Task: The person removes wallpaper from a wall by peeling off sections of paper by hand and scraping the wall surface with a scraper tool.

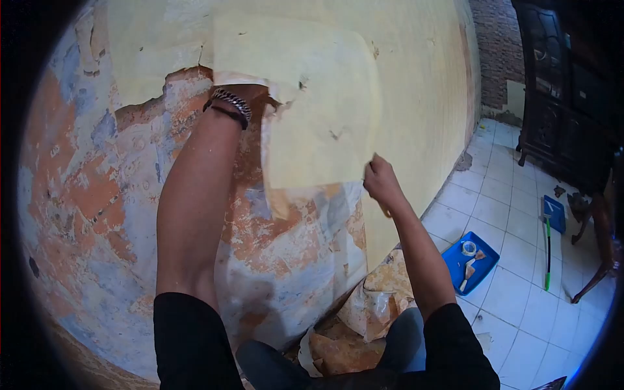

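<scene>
Pale yellow wallpaper (312, 123) covers the upper wall, with a loose sheet hanging away from the surface in front of me. My left hand (250, 95) reaches in behind the sheet's torn left edge, and its fingers are hidden there. A bracelet (232, 104) circles that wrist. At the sheet's lower right corner, my right hand (382, 183) is closed on the wallpaper's edge. Under the sheet and to its left, the bared wall (123, 201) shows patchy orange, white and grey-blue plaster.
Torn wallpaper scraps (348, 348) are heaped on the floor between my legs. To the right, a blue tray (489, 271) holds a tape roll and scrapers. Farther off lie a green-handled tool (548, 257) and a blue dustpan (554, 214), near a dark wooden cabinet (552, 117).
</scene>
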A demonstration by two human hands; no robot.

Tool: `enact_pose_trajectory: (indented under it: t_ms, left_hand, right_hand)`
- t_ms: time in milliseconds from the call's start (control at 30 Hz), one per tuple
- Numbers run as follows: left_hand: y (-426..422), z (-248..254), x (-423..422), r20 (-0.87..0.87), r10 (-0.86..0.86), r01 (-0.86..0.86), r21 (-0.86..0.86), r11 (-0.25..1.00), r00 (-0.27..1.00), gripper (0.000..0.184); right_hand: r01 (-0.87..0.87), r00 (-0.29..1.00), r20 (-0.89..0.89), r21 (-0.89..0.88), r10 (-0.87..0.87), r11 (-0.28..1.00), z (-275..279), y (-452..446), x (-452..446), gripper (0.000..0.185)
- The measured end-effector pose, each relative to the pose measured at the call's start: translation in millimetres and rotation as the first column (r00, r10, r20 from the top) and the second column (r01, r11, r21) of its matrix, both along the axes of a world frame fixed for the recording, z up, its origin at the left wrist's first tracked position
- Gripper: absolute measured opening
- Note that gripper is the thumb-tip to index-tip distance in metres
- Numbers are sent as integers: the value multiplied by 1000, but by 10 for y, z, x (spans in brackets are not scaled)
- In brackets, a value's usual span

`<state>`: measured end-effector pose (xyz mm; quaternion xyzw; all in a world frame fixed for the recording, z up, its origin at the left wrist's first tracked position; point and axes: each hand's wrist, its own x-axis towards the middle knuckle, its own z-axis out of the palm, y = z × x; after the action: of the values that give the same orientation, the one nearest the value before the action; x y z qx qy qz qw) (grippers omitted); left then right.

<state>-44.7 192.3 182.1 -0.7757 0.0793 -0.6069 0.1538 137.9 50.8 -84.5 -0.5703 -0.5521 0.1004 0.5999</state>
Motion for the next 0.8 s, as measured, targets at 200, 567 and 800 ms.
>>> enact_pose_trajectory:
  t_ms: [200,567,800]
  left_hand:
    - [-174,-251,-365,-10,-111,107,-210,972,994,32]
    - [-975,-1446,-353,18,-288,241,-600,763,958,39]
    - [-1121,-2228,-80,248,58,86,-532,843,967,64]
  right_hand:
    - [-62,997,62,98,56,993,-47,93,-71,34]
    - [-250,960,-102,119,263,961,-1576,-55,-72,51]
    - [-2,965,-263,48,14,999,-2187,-275,132,47]
